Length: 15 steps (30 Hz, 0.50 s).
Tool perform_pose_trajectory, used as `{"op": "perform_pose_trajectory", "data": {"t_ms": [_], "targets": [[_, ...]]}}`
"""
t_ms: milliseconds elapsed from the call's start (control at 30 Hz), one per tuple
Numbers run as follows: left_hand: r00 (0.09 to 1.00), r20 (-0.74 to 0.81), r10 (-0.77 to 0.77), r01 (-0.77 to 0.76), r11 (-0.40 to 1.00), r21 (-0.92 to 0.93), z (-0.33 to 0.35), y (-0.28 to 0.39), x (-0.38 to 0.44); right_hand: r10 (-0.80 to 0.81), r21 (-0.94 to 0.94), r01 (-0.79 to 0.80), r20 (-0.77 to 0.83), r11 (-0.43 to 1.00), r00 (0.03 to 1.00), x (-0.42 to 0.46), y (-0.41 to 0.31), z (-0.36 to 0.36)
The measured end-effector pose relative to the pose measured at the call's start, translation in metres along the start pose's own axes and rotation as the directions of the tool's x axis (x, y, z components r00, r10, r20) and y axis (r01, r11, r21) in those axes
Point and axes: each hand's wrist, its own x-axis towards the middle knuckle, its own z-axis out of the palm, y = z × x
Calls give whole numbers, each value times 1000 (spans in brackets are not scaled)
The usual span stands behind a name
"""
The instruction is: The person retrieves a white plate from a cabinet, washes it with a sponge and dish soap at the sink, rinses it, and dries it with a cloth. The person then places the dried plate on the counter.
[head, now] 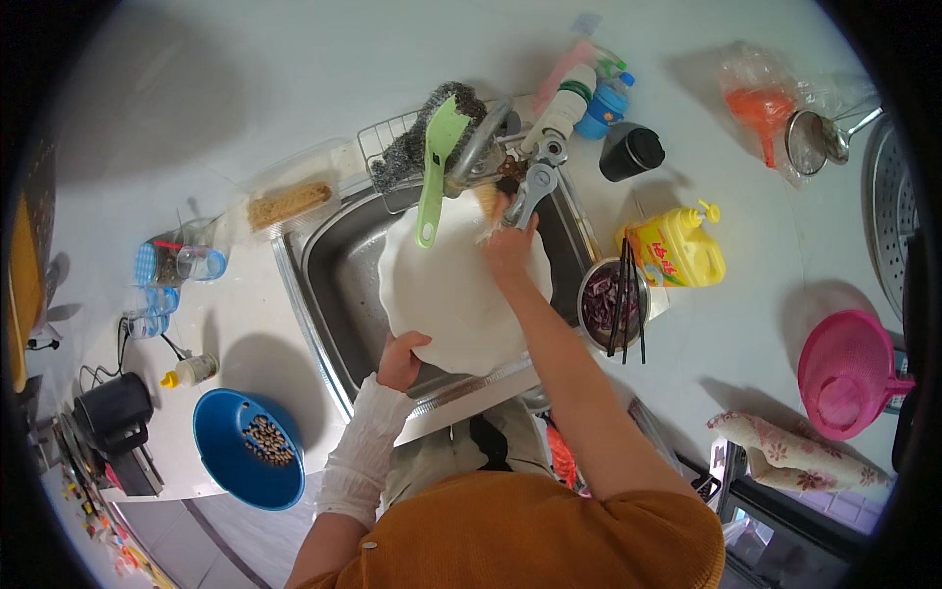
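A large white dish with a scalloped rim (449, 294) is held over the sink (349, 272). My left hand (402, 361) grips its near left edge, thumb on the upper face. A white sleeve covers that forearm. Under the faucet's grey lever (531, 193), my right hand (510, 247) reaches across the dish's far part, partly hidden by the faucet. Its fingers are around a tan fibrous scrubber (486, 200), which is blurred. A light green slotted spatula (438, 162) overhangs the dish from the wire rack (372, 147).
Dark steel-wool-like mesh (401, 166) fills the rack. Right of the sink stand a bowl of shredded purple cabbage (607, 298) with black chopsticks (625, 309), yellow detergent (673, 247) and a black cup (629, 154). At left are a loofah (288, 206) and a blue basin (221, 442) holding shellfish (268, 440).
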Motion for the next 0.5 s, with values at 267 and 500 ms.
{"op": "perform_pose_trajectory", "data": {"t_ms": [267,500], "targets": [[997,-21,-70,70,997,-25,-9,-6,3,-470,563,248,290,788,834,-28,-90,-16],[998,-44,34,-35,999,-21,-20,3,5,-730,398,636,535,661,424,-43,-7,-73]]}}
